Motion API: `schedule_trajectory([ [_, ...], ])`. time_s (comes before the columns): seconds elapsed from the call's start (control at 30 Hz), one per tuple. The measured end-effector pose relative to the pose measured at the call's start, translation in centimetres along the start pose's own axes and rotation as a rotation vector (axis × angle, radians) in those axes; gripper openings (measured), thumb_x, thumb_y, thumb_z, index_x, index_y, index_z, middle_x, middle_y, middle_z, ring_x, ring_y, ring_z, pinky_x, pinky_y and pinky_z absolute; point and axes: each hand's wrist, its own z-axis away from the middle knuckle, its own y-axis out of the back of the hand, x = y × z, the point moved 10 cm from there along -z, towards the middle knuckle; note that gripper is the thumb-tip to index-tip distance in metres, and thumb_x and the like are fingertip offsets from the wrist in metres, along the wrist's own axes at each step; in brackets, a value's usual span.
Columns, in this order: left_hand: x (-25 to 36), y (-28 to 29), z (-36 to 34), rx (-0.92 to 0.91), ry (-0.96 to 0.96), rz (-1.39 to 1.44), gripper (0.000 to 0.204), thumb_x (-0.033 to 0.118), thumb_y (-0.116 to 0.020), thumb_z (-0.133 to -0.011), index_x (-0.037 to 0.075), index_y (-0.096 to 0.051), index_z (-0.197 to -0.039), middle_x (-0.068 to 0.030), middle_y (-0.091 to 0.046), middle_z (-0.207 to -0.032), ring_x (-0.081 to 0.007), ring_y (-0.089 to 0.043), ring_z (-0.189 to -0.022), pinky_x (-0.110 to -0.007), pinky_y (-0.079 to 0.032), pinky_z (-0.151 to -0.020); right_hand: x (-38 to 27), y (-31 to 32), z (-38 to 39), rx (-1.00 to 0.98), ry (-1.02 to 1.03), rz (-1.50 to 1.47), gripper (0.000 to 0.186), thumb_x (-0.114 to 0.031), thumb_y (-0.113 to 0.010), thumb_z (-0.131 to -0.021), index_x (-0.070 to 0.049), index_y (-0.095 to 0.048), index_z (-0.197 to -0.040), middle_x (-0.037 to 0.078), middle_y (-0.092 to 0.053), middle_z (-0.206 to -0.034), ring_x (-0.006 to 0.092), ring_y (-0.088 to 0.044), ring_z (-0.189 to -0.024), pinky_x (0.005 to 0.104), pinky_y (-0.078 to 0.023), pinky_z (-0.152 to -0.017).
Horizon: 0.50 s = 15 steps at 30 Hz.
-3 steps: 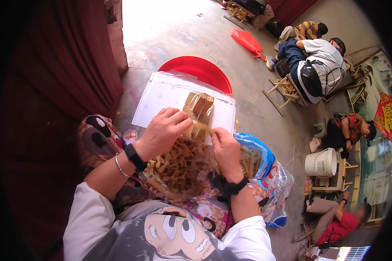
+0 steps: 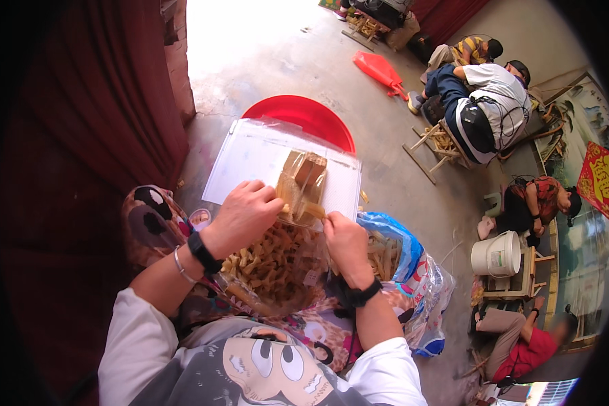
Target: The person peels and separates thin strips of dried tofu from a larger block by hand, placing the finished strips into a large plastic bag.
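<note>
Over one board (image 2: 240,159): one strip (image 2: 312,209), at the near end of one block (image 2: 310,169)
Left hand (image 2: 248,211): beside the block; grip unclear
Right hand (image 2: 346,245): grip pinching the strip's end
Beyond: one basin (image 2: 304,114)

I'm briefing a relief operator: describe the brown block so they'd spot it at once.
Find the round red basin, partly hidden by the white board. The brown block is on that board, just beyond the left hand and right hand. It is one chunky, straight-edged lump, unlike the many small tan pieces heaped nearer the person.
</note>
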Motion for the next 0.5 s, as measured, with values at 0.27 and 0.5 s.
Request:
schedule_trajectory([
  [0.27,4.2,2.5,1.2,0.075,-0.13,0.216,0.025,0.005,-0.063,-0.073,0.009,-0.06,-0.098,-0.0076,-0.058,-0.104,-0.0228,-0.061,-0.086,-0.031,-0.051,-0.068,-3.4,-4.4,5.2,-0.728,-0.423,-1.102,0.017,-0.02,-0.059,-0.09,-0.005,-0.065,-0.096,0.0,-0.066,-0.076,0.0011,-0.052,-0.056,0.0143,-0.037,-0.048],
  [0.5,0.3,-3.2,3.6,-0.34,0.135,0.503,0.006,0.009,-0.062,-0.083,0.005,-0.062,-0.087,-0.0087,-0.059,-0.075,-0.0262,-0.061,-0.068,-0.036,-0.05,-0.062,-3.3,-2.5,5.4,-0.727,-0.353,-1.259,0.033,-0.005,-0.058,-0.085,-0.004,-0.058,-0.118,0.006,-0.067,-0.092,0.0039,-0.057,-0.067,0.0153,-0.041,-0.049],
])
